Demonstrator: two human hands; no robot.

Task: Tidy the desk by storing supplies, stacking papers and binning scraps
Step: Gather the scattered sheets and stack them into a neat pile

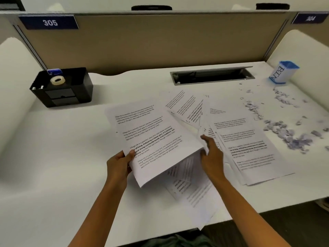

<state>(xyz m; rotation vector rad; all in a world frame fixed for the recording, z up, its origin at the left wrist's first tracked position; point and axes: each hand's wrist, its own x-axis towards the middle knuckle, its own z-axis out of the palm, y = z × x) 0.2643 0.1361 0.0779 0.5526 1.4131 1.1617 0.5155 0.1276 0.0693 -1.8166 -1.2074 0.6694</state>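
Note:
My left hand (119,164) grips the lower left corner of a printed sheet (151,138), lifted and tilted above the white desk (62,157). My right hand (211,154) holds that sheet's right edge, fingers tucked under it. Beneath lie more printed sheets (190,189), one hanging over the desk's front edge. Further sheets (249,145) fan out to the right. Torn paper scraps (284,129) are scattered at the far right. A blue cup labelled BIN (282,73) stands at the back right. A black organiser (62,88) holding a tape roll (57,80) sits at the back left.
A cable slot with an open metal lid (211,75) is set into the desk behind the papers. A beige partition (151,43) closes the back, and curved white side panels stand at both ends. The desk's front edge runs close below my arms.

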